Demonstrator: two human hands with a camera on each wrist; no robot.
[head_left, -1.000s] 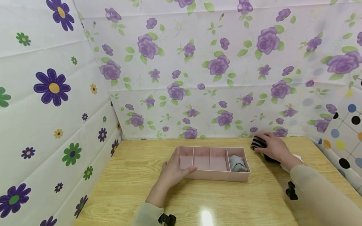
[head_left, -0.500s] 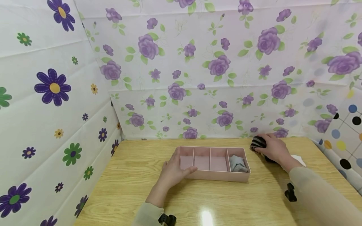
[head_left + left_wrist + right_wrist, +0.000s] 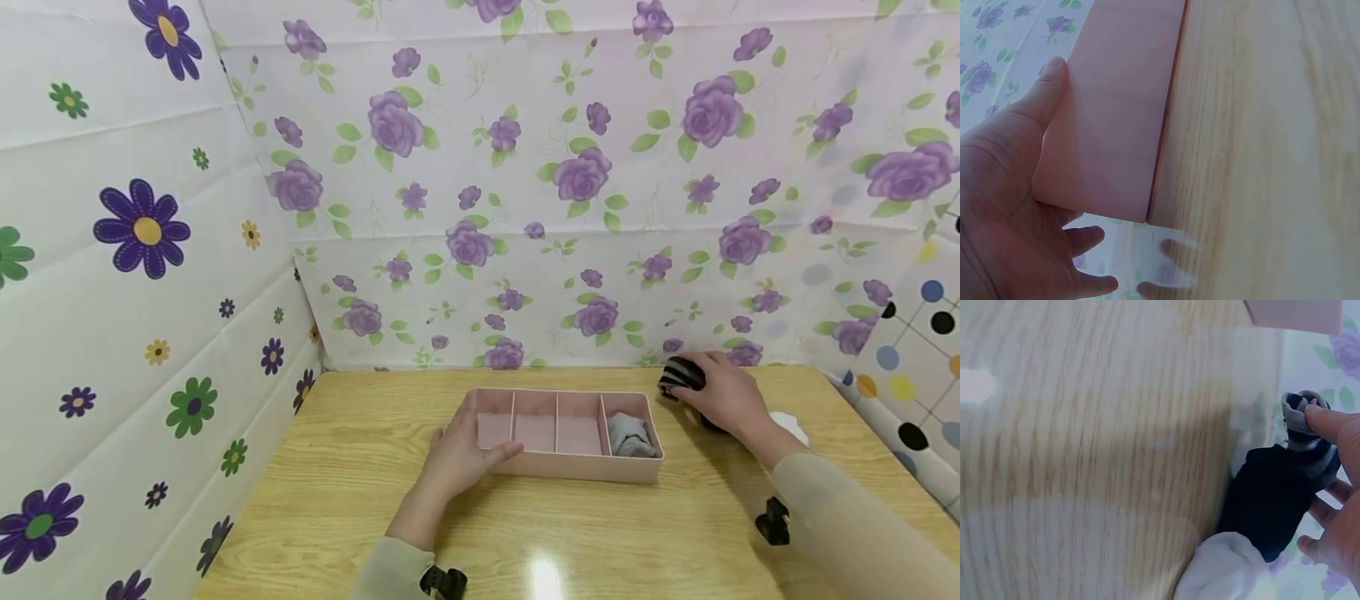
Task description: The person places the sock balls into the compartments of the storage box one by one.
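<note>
A pink box (image 3: pixel 573 467) with several compartments stands mid-table; a grey cloth bundle (image 3: pixel 630 435) lies in its rightmost one. My left hand (image 3: pixel 461 450) rests around the box's left end, thumb on the front wall; in the left wrist view the hand (image 3: pixel 1016 187) lies along the box wall (image 3: pixel 1110 112). At the back right my right hand (image 3: pixel 723 396) pinches a striped black-and-grey rolled cloth (image 3: pixel 681 377). The right wrist view shows thumb and fingers of that hand (image 3: pixel 1341 481) around the striped roll (image 3: pixel 1319 459), beside a black cloth (image 3: pixel 1269 500).
A white cloth (image 3: pixel 790 427) lies right of my right hand, partly behind the wrist; in the right wrist view this white cloth (image 3: pixel 1222 572) touches the black one. Flowered sheets (image 3: pixel 525 192) hang behind and left of the wooden table (image 3: pixel 585 533).
The striped roll and my right hand have shifted slightly to the left. My left hand and the box have stayed in place.
</note>
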